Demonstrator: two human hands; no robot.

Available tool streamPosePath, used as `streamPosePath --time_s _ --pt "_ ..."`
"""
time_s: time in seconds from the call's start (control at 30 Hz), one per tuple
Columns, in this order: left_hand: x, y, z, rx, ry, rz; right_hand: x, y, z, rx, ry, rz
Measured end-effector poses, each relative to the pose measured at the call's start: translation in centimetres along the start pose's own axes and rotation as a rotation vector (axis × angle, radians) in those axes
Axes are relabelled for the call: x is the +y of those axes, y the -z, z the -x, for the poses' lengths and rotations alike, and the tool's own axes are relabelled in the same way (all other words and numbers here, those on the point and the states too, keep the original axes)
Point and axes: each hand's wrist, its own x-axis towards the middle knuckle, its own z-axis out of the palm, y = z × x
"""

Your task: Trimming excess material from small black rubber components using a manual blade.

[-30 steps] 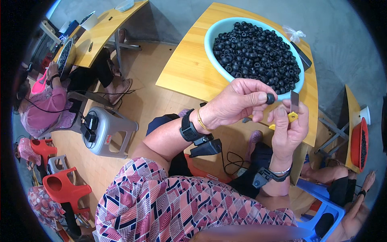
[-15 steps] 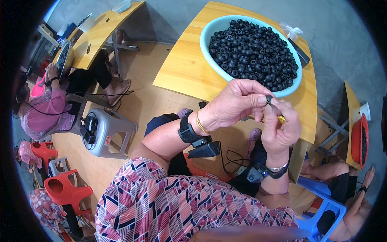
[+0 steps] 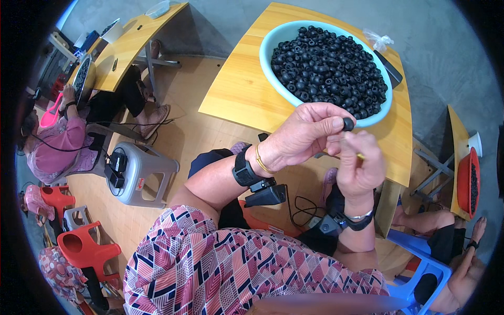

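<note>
Ball, small, black and rounded, sits pinched between the thumb and fingertips of the left hand, whose grip is narrow, just in front of a basin rim. Close beside it, the right hand is curled, slightly blurred, around a yellow piece; only a sliver shows, so its shape cannot be told. Beyond them, an oval, smooth, pale-turquoise basin is heaped with black pieces, round and dull-sheened, many with a dark hole in them. It stands on a yellow worktop with wood grain, beside a crinkled clear bag and a flat black object. A gold-coloured bangle and a black strap circle the left wrist. Lower down spreads a thin-looking shirt in pink and navy diamonds.
</note>
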Motion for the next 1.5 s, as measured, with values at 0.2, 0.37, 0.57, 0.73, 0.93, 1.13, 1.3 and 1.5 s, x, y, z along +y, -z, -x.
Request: streamPosePath --time_s 0.2,0.37,0.57,0.73,0.93,1.13,1.3,1.5 --pt "0.5 -0.2 -0.1 0.003 -0.02 -0.011 -1.0 1.3 -0.6 0.166 -0.742 -0.819" --pt "0.4 0.4 -0.2 -0.06 -0.021 0.018 -1.9 0.9 -1.5 -0.029 -0.887 -0.583" --pt "0.4 0.7 -0.3 -0.02 -0.031 0.004 -1.1 1.4 -1.2 0.032 -0.856 -0.719" --pt "0.4 0.4 -0.3 -0.009 -0.025 0.004 -1.6 1.0 -1.8 -0.01 -0.928 -0.681" --pt "0.5 0.4 -0.2 -0.016 -0.06 -0.074 -1.5 1.2 -1.4 0.058 -0.956 -0.809" --pt "0.3 0.2 -0.2 0.001 -0.092 -0.129 -2.1 1.1 -1.5 0.041 -0.933 -0.729" --pt "0.2 0.1 -0.2 0.026 -0.112 -0.225 -2.1 1.1 -1.6 0.042 -0.931 -0.673" --pt "0.3 0.3 -0.2 0.02 -0.141 -0.303 -2.2 1.0 -1.7 0.043 -0.943 -0.671"
